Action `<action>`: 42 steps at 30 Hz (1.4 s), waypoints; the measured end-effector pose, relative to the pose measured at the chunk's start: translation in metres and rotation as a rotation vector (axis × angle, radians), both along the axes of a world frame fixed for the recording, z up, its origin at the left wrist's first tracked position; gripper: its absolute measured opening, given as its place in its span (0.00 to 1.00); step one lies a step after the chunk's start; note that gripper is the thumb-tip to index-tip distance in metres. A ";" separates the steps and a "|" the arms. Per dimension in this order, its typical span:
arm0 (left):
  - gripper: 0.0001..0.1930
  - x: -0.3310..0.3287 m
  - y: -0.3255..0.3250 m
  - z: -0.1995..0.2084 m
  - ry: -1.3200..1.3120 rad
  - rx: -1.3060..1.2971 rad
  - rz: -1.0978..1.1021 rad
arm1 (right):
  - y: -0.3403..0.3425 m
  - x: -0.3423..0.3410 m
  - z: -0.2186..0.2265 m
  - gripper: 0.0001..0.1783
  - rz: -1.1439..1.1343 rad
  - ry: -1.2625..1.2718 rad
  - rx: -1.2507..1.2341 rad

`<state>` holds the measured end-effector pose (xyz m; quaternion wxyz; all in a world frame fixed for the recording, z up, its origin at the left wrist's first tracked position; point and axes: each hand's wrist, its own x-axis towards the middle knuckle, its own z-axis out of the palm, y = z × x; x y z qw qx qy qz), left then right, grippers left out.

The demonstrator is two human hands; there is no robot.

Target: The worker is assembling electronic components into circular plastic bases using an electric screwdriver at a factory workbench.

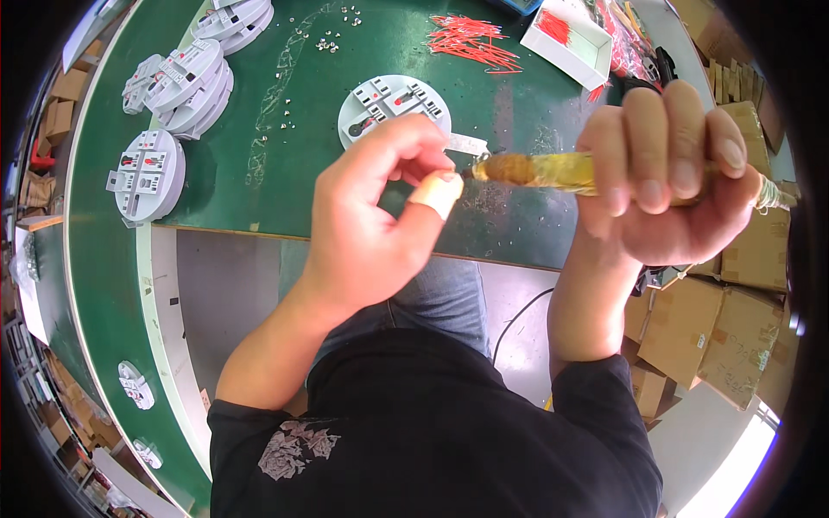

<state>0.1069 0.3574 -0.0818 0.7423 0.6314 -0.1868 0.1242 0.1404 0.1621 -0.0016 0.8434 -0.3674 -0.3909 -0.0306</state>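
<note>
My right hand (665,173) is wrapped round a long, stick-like tool (553,171) with a yellow, tape-wrapped shaft, held level above the table. Its narrow brown end points left, at the fingertips of my left hand (376,207). The left thumb and forefinger are pinched together beside that end, and whatever they hold is too small to make out. A pale yellow wrap circles one of the left fingertips. Behind the left hand, a round grey plastic housing (395,97) with slots and red parts lies on the green table (345,65), partly covered by the hand.
Several similar housings (186,86) are stacked at the left, with another housing (148,175) near the table edge. Small metal pieces (326,43) lie scattered at the back. Red wires (471,41) lie beside a white box (574,47) holding more. Cardboard boxes (691,332) stand at the right.
</note>
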 end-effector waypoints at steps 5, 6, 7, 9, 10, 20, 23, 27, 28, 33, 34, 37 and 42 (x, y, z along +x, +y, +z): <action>0.13 0.005 0.015 0.006 0.314 -0.163 -0.185 | 0.001 0.005 -0.003 0.12 -0.084 0.056 0.220; 0.14 0.005 0.016 0.006 0.355 -0.181 -0.238 | 0.000 0.007 -0.001 0.12 -0.062 0.071 0.202; 0.16 0.006 0.018 0.006 0.395 -0.199 -0.291 | -0.001 0.008 0.002 0.12 -0.041 0.086 0.184; 0.17 0.008 0.020 0.008 0.435 -0.215 -0.343 | 0.000 0.011 0.005 0.11 0.004 0.114 0.150; 0.18 0.009 0.021 0.009 0.430 -0.187 -0.326 | 0.001 0.012 0.006 0.11 0.027 0.128 0.134; 0.40 0.052 0.045 -0.004 -0.240 0.706 0.254 | 0.008 0.020 0.002 0.15 -0.114 0.180 0.048; 0.43 0.063 0.046 -0.014 -0.253 0.802 0.171 | 0.001 0.024 0.001 0.16 -0.093 0.158 0.028; 0.44 0.066 0.041 -0.011 -0.262 0.842 0.105 | -0.004 0.029 0.001 0.17 -0.133 0.106 -0.038; 0.44 0.065 0.039 -0.010 -0.264 0.841 0.097 | -0.005 0.031 0.001 0.18 -0.130 0.097 -0.045; 0.43 0.061 0.022 -0.007 -0.134 0.758 0.047 | -0.008 0.046 0.004 0.20 -0.106 0.029 -0.120; 0.43 0.060 0.019 -0.006 -0.163 0.784 0.064 | -0.008 0.050 0.004 0.20 -0.088 0.008 -0.147; 0.42 0.057 0.009 -0.006 -0.213 0.834 0.109 | 0.000 0.060 -0.001 0.21 -0.094 -0.045 -0.193; 0.39 0.041 -0.007 -0.012 -0.166 0.759 0.093 | 0.003 0.064 -0.015 0.20 -0.015 -0.051 -0.271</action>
